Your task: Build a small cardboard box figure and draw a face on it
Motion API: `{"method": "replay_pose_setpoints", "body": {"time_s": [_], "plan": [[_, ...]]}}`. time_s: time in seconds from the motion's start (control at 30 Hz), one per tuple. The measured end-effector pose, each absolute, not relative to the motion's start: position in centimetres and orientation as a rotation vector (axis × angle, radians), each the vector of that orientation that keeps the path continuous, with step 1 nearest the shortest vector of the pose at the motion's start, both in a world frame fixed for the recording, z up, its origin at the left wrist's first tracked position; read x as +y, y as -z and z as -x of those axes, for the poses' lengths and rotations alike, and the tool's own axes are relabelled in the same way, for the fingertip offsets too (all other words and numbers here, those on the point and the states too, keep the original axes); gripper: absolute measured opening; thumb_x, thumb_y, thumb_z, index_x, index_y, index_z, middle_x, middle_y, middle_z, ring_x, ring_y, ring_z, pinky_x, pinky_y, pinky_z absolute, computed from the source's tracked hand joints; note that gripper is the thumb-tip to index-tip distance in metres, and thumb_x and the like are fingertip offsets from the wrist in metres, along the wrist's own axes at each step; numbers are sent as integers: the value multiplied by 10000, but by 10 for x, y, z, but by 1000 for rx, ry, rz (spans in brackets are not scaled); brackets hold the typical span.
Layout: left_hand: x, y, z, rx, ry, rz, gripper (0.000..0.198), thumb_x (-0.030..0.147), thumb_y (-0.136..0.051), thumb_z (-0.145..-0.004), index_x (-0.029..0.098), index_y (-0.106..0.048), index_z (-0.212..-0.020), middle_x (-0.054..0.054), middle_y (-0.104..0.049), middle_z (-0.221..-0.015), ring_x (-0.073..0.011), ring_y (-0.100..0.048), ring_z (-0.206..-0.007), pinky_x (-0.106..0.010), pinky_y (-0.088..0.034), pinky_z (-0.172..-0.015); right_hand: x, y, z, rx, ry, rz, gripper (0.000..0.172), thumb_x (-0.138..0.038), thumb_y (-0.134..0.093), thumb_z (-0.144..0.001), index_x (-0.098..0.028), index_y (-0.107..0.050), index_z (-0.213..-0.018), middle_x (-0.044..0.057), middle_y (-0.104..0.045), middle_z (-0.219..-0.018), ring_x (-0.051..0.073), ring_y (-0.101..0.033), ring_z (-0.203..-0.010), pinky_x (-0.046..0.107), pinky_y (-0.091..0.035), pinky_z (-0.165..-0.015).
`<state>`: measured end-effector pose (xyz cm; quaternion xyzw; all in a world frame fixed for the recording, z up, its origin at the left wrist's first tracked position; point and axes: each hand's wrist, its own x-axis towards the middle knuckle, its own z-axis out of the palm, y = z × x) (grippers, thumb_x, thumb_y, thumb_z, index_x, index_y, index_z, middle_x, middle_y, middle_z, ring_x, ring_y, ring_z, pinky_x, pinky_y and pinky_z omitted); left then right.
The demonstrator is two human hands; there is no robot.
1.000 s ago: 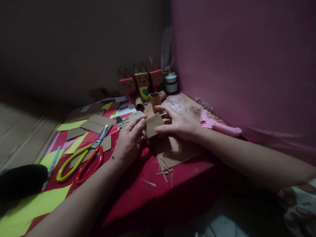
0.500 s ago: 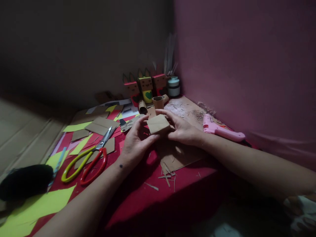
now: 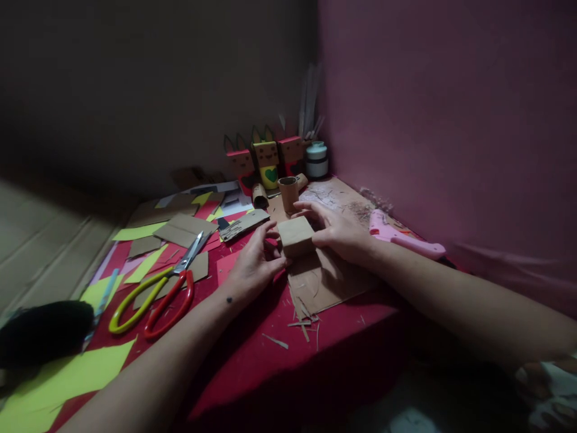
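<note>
A small cardboard box (image 3: 295, 237) sits low over a flat cardboard sheet (image 3: 333, 285), its plain top facing up. At its right side is my right hand (image 3: 338, 231), thumb against the edge and fingers curled around the far corner. My left hand (image 3: 255, 258) is by the box's left side with fingers apart; whether the fingertips touch it I cannot tell. Just beyond the box stands an open cardboard tube (image 3: 288, 195). A second tube (image 3: 259, 196) lies beside it.
Scissors (image 3: 174, 273) with yellow and red handles lie left among paper and cardboard scraps (image 3: 184, 231). A pink glue gun (image 3: 403, 236) rests at right. Several cardboard figures with ears (image 3: 268, 159) and a lidded jar (image 3: 317, 161) stand at the back. A dark fuzzy object (image 3: 47, 334) is front left.
The box has moved down and slightly right, toward the cardboard sheet. My left hand's fingers have loosened from it, while my right hand has shifted right along with it.
</note>
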<state>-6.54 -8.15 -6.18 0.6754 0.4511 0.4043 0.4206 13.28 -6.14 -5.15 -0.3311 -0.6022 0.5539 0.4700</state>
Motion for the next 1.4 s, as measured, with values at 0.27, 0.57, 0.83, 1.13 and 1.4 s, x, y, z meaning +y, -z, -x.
{"method": "replay_pose_setpoints", "body": {"time_s": [0.27,0.57,0.83,1.13,1.4], "plan": [[-79,68,65,1088,-980,-1653,676,222,-787,-636,195,-504,-1250,-39,-580,-1041,-133,-574,-704,-310,-499,-665,-62,46,-131,-1157,-1384,821,451,-345,-682,-681,-230,-553,-1098,73,-651,-1093,290,-599,-1060,497,-473,-945],[-86,53,63,1105,-989,-1577,479,260,-816,-680,182,-627,-1113,5,-646,-813,-159,-570,-663,-297,-466,-639,-66,48,-129,-1294,-1444,825,518,-400,-760,-720,-224,-602,-1181,101,-609,-1324,310,-522,-1264,484,-370,-1098],[-95,50,68,1061,-963,-1359,485,455,-645,-888,129,-586,-1242,32,-572,-570,-98,-462,-439,-248,-360,-472,-70,42,-128,-1121,-1697,772,544,-299,-757,-659,-213,-584,-1168,99,-676,-1115,279,-650,-1008,406,-515,-823],[-103,49,61,990,-963,-1221,518,381,-772,-780,153,-637,-1225,-46,-708,-856,-195,-646,-764,-298,-507,-678,-72,59,-135,-1220,-1702,783,634,-314,-798,-708,-254,-567,-1295,82,-648,-1171,292,-621,-1103,454,-474,-961],[-98,40,66,882,-1024,-983,452,263,-810,-750,187,-662,-1171,-60,-748,-1112,-208,-670,-1007,-312,-502,-924,-70,62,-144,-1372,-1591,595,684,-306,-773,-819,-340,-484,-1438,81,-564,-1357,263,-593,-1170,461,-454,-1017]]}}
